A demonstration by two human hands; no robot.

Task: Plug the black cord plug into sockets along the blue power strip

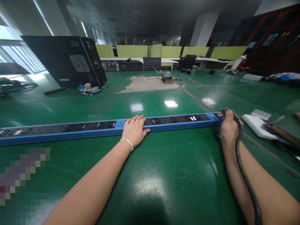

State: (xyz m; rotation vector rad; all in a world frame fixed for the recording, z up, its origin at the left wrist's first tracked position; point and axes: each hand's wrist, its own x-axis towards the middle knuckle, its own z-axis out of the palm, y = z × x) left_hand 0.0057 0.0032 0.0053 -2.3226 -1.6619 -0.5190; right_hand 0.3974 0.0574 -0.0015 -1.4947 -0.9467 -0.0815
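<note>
A long blue power strip (103, 133) with a black socket face lies across the green work surface, running from the left edge of the picture to the right. My left hand (135, 128) grips it from above near the middle, fingers over the far side and thumb along the near side. At the strip's right end, my right hand (228, 125) is closed around a black power cable (239, 153) close to where the cable meets the strip. From there the cable runs down over my right forearm. The exact connection is partly hidden and blurred.
A black computer tower (63, 62) stands at the back left, with work gloves (89, 89) before it. A tape-like round tool (167, 76) sits on a bare tan patch (147, 86). A white object (259, 126) and a brown-handled tool (281, 132) lie at right.
</note>
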